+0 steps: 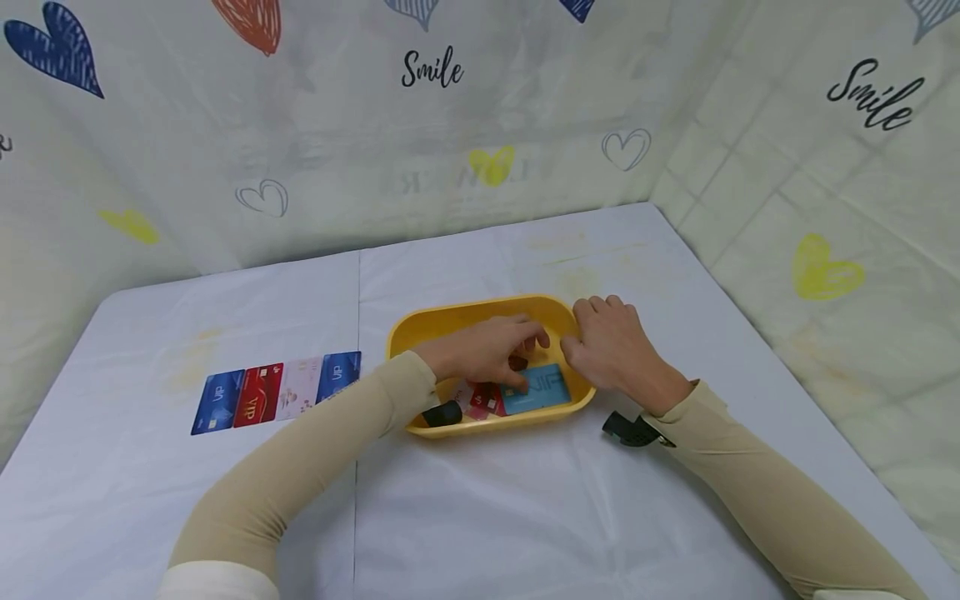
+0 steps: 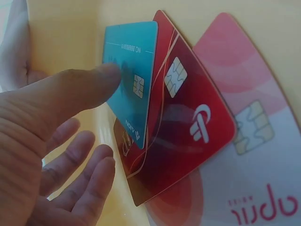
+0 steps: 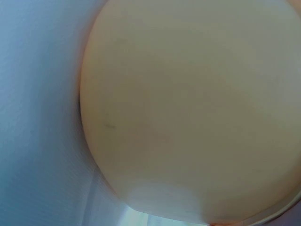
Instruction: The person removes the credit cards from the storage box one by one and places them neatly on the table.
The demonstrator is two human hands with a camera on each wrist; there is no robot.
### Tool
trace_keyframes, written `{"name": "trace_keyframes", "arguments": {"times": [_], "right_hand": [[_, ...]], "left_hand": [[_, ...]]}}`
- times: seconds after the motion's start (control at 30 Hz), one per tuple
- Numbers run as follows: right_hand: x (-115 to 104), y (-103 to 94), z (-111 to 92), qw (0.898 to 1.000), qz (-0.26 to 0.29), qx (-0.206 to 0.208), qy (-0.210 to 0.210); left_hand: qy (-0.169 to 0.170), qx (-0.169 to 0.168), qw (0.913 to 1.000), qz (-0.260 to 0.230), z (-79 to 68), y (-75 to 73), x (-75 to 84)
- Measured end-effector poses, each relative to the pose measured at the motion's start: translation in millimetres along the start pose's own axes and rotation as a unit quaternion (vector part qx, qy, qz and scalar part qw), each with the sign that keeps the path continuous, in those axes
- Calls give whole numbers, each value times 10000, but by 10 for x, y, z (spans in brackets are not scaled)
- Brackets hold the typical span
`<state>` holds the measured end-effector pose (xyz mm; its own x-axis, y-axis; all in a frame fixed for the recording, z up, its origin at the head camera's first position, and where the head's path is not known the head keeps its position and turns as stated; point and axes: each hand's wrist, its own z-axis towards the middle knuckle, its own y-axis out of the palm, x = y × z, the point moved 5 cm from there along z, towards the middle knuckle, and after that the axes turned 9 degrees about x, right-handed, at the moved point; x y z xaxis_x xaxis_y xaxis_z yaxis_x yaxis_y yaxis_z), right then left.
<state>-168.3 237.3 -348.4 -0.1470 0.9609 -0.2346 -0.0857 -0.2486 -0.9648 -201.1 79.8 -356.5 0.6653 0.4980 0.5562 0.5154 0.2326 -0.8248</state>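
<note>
- Left hand [image 1: 491,346], centre of the head view: I hold it inside the yellow tray [image 1: 442,329], fingers loosely bent and spread, my thumb touching the face of a teal card [image 1: 551,392].
- Teal card, below and right of the frame's centre: it lies in the tray, overlapping a red card [image 2: 193,136], which in turn overlaps a pink-and-white card [image 2: 270,174] at the right of the left wrist view.
- Right hand [image 1: 611,342], right of centre: I grip the tray's right rim with curled fingers.
- Row of four cards [image 1: 259,395], left of the frame: blue, red, pink and blue, on the white table [image 1: 465,517].
</note>
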Motion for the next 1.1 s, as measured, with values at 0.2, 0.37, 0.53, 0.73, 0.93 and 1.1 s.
{"name": "trace_keyframes", "arguments": {"times": [0.2, 0.37, 0.53, 0.73, 0.93, 1.1], "right_hand": [[6, 12, 6, 10000, 1, -5, 1], [4, 6, 8, 10000, -8, 35, -19], [6, 7, 2, 9999, 1, 100, -27], [16, 15, 2, 9999, -4, 136, -30], [22, 17, 2, 9999, -16, 101, -63], [8, 3, -3, 9999, 20, 94, -39]], "left_hand": [[-78, -129, 9999, -54, 3, 27, -29], [-103, -166, 9998, -96, 6, 31, -43], [-132, -187, 9996, -139, 16, 36, -59], [-129, -132, 9995, -244, 10, 30, -68], [-70, -105, 9994, -327, -5, 17, -60], [-26, -162, 9994, -306, -6, 25, -65]]}}
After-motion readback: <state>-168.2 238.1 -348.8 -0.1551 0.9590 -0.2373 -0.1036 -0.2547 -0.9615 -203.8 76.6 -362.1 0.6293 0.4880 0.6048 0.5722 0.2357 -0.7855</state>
